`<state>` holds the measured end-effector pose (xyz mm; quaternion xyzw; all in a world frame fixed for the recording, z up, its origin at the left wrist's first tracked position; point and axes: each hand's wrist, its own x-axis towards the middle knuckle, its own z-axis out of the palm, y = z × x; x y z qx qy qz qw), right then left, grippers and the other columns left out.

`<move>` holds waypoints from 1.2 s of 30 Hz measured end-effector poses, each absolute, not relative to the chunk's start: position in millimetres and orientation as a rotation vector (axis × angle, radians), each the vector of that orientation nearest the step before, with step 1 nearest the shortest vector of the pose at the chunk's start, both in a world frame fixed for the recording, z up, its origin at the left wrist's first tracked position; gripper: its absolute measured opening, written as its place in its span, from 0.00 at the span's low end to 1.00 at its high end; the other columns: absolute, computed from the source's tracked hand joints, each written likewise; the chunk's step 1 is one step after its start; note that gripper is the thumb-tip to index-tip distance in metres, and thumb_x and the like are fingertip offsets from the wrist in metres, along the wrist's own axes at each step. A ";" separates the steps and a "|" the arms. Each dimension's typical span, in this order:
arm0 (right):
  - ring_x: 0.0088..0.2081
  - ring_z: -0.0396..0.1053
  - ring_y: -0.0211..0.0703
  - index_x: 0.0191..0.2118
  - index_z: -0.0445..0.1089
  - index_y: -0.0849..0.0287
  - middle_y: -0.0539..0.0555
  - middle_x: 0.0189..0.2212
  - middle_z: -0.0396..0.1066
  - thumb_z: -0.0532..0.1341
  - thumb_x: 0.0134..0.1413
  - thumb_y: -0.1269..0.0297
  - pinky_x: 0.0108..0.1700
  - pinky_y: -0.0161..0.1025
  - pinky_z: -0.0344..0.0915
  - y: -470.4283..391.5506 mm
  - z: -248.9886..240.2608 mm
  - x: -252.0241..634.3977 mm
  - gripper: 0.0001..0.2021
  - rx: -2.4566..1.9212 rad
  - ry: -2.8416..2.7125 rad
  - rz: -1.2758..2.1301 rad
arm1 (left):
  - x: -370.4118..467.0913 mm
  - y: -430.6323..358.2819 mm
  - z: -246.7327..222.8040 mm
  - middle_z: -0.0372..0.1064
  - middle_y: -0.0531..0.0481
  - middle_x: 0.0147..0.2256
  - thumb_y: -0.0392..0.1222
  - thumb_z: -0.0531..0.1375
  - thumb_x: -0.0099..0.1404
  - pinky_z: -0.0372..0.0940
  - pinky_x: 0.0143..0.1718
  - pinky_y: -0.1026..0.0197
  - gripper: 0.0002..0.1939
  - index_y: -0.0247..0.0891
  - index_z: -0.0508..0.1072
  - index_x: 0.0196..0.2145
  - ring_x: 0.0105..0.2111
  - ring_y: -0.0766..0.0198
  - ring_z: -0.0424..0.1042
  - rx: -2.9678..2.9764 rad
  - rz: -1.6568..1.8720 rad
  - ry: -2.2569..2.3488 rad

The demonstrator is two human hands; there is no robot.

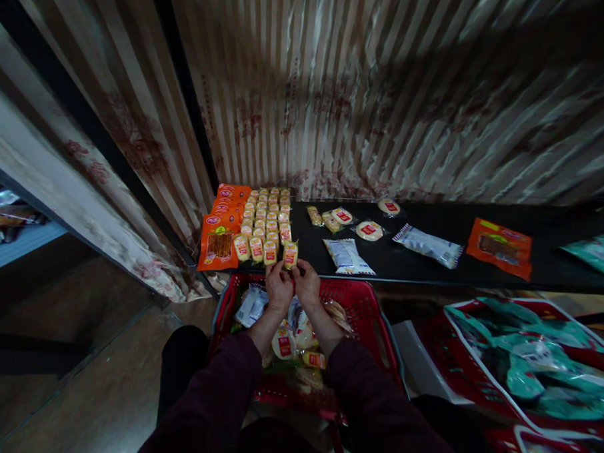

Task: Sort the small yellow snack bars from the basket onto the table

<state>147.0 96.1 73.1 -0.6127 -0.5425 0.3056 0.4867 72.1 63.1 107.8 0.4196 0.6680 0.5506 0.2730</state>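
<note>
At the front edge of the black shelf, a small wrapped snack cake (290, 254) with a red and white label stands upright. My left hand (279, 289) pinches its lower left side, and my right hand (307, 285) has closed fingers at its lower right. To the left are tight rows of matching wrapped cakes (256, 246). Beside those rows lie flat orange snack packets (218, 243). Under my forearms sits a red plastic basket (363, 299), holding mixed packaged snacks such as a round wrapped biscuit (283, 344).
Along the black shelf (422, 215) lie loose round packs (370, 230), white-blue bags (348, 256), an orange packet (500, 248) and a green bag (598, 253). A second red basket (436, 352) with green packages is at right. A black post (187, 98) and striped curtain (338, 88) stand behind.
</note>
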 end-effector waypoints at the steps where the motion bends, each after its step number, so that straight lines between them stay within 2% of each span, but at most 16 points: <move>1: 0.36 0.71 0.45 0.40 0.72 0.59 0.56 0.36 0.75 0.55 0.49 0.62 0.44 0.44 0.67 97.2 73.5 147.4 0.14 -1.487 -1.330 0.739 | 72.6 63.9 107.6 0.69 0.43 0.42 0.27 0.53 0.53 0.62 0.52 0.58 0.20 0.38 0.77 0.41 0.44 0.58 0.69 1.136 1.469 1.799; 8: 0.36 0.72 0.45 0.38 0.72 0.60 0.56 0.34 0.75 0.55 0.49 0.63 0.43 0.43 0.67 107.6 76.8 148.5 0.13 -1.512 -1.387 0.693 | 75.3 71.0 107.0 0.67 0.39 0.45 0.26 0.52 0.54 0.65 0.47 0.58 0.21 0.34 0.75 0.43 0.35 0.61 0.71 1.149 1.394 1.821; 13: 0.36 0.72 0.44 0.39 0.72 0.58 0.55 0.34 0.75 0.56 0.49 0.64 0.43 0.42 0.67 115.9 77.4 149.5 0.12 -1.525 -1.409 0.693 | 77.7 75.3 108.0 0.69 0.41 0.43 0.25 0.53 0.53 0.64 0.49 0.58 0.21 0.36 0.75 0.42 0.39 0.60 0.70 1.160 1.439 1.797; 18: 0.36 0.72 0.45 0.39 0.72 0.60 0.57 0.35 0.76 0.55 0.49 0.65 0.44 0.42 0.67 121.9 76.3 149.6 0.12 -1.535 -1.444 0.671 | 79.5 78.5 104.7 0.69 0.39 0.44 0.25 0.52 0.53 0.64 0.50 0.56 0.23 0.33 0.74 0.45 0.41 0.58 0.71 1.201 1.397 1.780; 23: 0.37 0.72 0.44 0.39 0.72 0.59 0.56 0.36 0.76 0.55 0.49 0.67 0.45 0.42 0.67 126.4 75.2 148.1 0.12 -1.541 -1.464 0.654 | 80.0 81.0 100.7 0.71 0.42 0.44 0.25 0.51 0.53 0.64 0.51 0.57 0.23 0.36 0.74 0.44 0.44 0.59 0.71 1.208 1.413 1.775; 36: 0.38 0.73 0.42 0.39 0.70 0.57 0.54 0.37 0.76 0.55 0.52 0.69 0.45 0.39 0.67 132.6 89.8 144.1 0.10 -1.648 -1.529 0.651 | 79.3 88.5 91.4 0.69 0.38 0.50 0.25 0.49 0.56 0.62 0.56 0.57 0.23 0.30 0.73 0.46 0.51 0.59 0.69 1.364 1.340 1.855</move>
